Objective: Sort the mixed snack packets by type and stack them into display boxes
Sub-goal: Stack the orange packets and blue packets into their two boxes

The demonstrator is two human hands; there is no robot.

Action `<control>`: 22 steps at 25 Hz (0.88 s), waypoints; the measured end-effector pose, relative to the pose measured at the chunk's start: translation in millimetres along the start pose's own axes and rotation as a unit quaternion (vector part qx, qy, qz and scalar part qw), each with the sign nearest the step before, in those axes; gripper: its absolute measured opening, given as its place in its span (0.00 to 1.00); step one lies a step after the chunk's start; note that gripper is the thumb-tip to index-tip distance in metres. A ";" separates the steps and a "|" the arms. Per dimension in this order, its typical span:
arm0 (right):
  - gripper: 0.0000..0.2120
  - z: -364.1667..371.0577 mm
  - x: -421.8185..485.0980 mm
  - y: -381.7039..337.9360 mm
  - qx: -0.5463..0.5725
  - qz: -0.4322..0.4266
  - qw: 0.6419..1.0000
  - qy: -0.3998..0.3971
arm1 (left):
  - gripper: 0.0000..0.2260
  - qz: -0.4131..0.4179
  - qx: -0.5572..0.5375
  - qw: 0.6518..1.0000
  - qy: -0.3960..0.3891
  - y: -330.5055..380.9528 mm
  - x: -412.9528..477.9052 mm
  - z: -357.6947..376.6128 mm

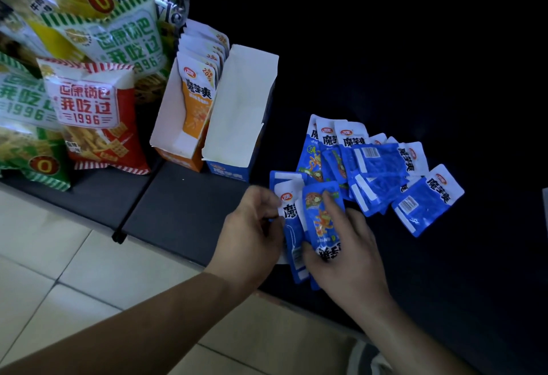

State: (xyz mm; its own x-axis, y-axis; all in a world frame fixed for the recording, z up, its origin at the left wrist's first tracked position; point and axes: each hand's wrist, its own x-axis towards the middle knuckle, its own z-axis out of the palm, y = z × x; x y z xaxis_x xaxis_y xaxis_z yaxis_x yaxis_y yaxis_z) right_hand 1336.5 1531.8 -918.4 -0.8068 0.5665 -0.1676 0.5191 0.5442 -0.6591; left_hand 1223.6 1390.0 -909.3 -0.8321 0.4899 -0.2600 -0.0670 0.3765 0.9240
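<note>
Several blue snack packets lie fanned out on the dark shelf. Near the shelf's front edge my two hands hold a small bunch of them together. My right hand grips a blue packet with its forefinger laid along the front. My left hand pinches the left side of another blue packet in the bunch. Left of the pile stands an orange display box with a row of orange packets upright in it. Beside it is a blue display box with its white lid flap raised.
Large green and red crisp bags hang or lean at the far left, above the shelf. A black divider rail crosses the shelf. Pale floor tiles show below the shelf edge. The right and back are dark.
</note>
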 end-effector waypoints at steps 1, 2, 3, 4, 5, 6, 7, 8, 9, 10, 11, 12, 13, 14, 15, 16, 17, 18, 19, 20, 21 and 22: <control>0.42 -2.0 -0.7 1.4 0.029 0.010 0.999 -0.013 | 0.15 -0.002 0.011 1.000 -0.007 -2.4 -1.9 2.0; 0.41 -3.9 -1.7 2.6 0.058 0.020 0.998 -0.028 | 0.13 -0.005 0.015 1.000 -0.019 -4.3 -4.8 3.4; 0.39 -6.9 -2.7 2.4 0.084 0.026 0.995 -0.042 | 0.12 -0.004 0.009 1.000 -0.030 -3.9 -7.9 4.8; 0.35 -9.5 -3.0 2.6 0.105 0.029 0.993 -0.054 | 0.13 0.000 -0.002 0.999 -0.042 -2.9 -11.4 6.6; 0.32 -11.1 -2.6 2.5 0.119 0.030 0.990 -0.062 | 0.15 0.008 -0.011 0.998 -0.060 -0.6 -15.4 8.0; 0.29 -11.5 -1.6 1.4 0.126 0.030 0.989 -0.069 | 0.20 0.020 -0.010 0.996 -0.082 3.1 -18.9 9.9; 0.29 -11.8 -1.4 -0.5 0.127 0.029 0.989 -0.075 | 0.25 0.032 -0.005 0.994 -0.107 7.2 -21.6 12.6; 0.29 -11.4 -1.5 -3.7 0.127 0.030 0.988 -0.080 | 0.30 0.038 0.001 0.991 -0.126 10.2 -22.5 15.8; 0.29 -11.6 -2.1 -8.1 0.133 0.039 0.987 -0.084 | 0.33 0.038 0.008 0.990 -0.136 11.4 -22.1 19.3; 0.30 -12.1 -2.6 -12.5 0.146 0.051 0.984 -0.085 | 0.36 0.036 0.011 0.989 -0.140 11.7 -21.0 22.6; 0.29 -12.1 -3.1 -14.7 0.165 0.064 0.981 -0.084 | 0.37 0.035 0.007 0.989 -0.141 13.0 -20.7 25.0; 0.29 -12.2 -3.7 -15.3 0.186 0.079 0.976 -0.081 | 0.38 0.031 -0.002 0.990 -0.140 14.5 -20.7 27.1; 0.28 -13.7 -4.6 -16.6 0.205 0.098 0.970 -0.080 | 0.38 0.021 -0.018 0.991 -0.134 15.3 -20.6 28.6; 0.28 -15.3 -5.4 -18.3 0.224 0.113 0.965 -0.078 | 0.38 0.007 -0.038 0.991 -0.125 15.9 -20.5 28.4; 0.27 -17.8 -5.7 -20.6 0.243 0.118 0.960 -0.073 | 0.37 -0.007 -0.061 0.991 -0.118 15.9 -20.3 26.6; 0.28 -20.3 -4.9 -23.3 0.264 0.114 0.956 -0.062 | 0.37 -0.017 -0.081 0.990 -0.113 16.4 -19.7 23.6; 0.28 -23.4 -3.6 -25.4 0.284 0.106 0.952 -0.050 | 0.36 -0.020 -0.097 0.989 -0.110 17.2 -18.9 18.9; 0.29 -26.3 -2.1 -28.5 0.301 0.097 0.948 -0.043 | 0.36 -0.019 -0.111 0.988 -0.106 17.9 -17.8 13.5; 0.30 -29.1 -0.5 -31.4 0.314 0.090 0.944 -0.043 | 0.36 -0.017 -0.124 0.987 -0.103 18.7 -16.4 8.1; 0.32 -30.8 0.2 -34.0 0.322 0.085 0.942 -0.049 | 0.37 -0.017 -0.135 0.986 -0.100 19.7 -14.9 2.4; 0.34 -31.7 1.1 -35.8 0.324 0.083 0.940 -0.060 | 0.37 -0.016 -0.142 0.985 -0.100 21.0 -13.5 -3.5; 0.36 -32.2 1.5 -37.6 0.326 0.085 0.939 -0.070 | 0.37 -0.012 -0.147 0.984 -0.102 22.8 -12.0 -8.3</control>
State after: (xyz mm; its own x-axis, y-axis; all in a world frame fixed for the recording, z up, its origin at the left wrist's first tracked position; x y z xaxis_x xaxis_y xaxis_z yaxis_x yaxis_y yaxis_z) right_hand 1324.9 1532.1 -870.3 -0.7811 0.4984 -0.3762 0.3980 -0.0670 -0.9150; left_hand 1227.6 1386.2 -882.8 -0.7027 0.6422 -0.3061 -0.2670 0.1608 0.9502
